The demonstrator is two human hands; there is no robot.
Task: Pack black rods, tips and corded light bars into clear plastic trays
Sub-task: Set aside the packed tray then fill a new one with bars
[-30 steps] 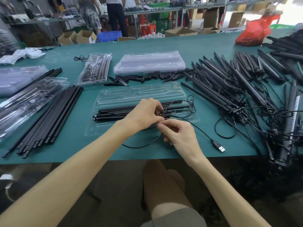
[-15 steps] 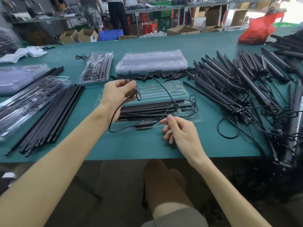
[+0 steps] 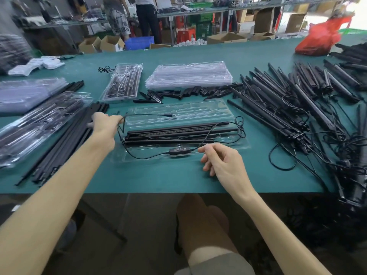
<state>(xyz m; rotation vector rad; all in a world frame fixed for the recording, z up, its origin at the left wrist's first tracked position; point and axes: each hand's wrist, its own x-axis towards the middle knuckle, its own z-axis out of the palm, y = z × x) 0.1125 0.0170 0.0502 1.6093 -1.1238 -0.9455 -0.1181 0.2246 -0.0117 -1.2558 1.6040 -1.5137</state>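
Observation:
An open clear tray [image 3: 234, 144] lies in front of me on the green table, with black light bars [image 3: 178, 132] in its middle slots. Their black cord [image 3: 147, 115] runs in a loop over the tray's left end. My left hand [image 3: 103, 125] is at the tray's left edge, beside the loose black rods [image 3: 59, 139], and pinches the cord. The fingertips of my right hand [image 3: 220, 161] hold the same cord just right of the inline controller [image 3: 179, 150], which lies in the tray's front slot. Black tips [image 3: 190, 91] are scattered behind the tray.
A stack of empty trays [image 3: 188, 74] and a packed tray [image 3: 123, 82] sit farther back. More packed trays [image 3: 39, 120] lie at the left. A tangled pile of corded light bars [image 3: 297, 108] fills the right side. A red bag [image 3: 317, 40] is at the far right.
My left hand has swung left toward the rods, drawing the cord out over the tray's left end. The right hand stays by the controller, which now lies in the front slot.

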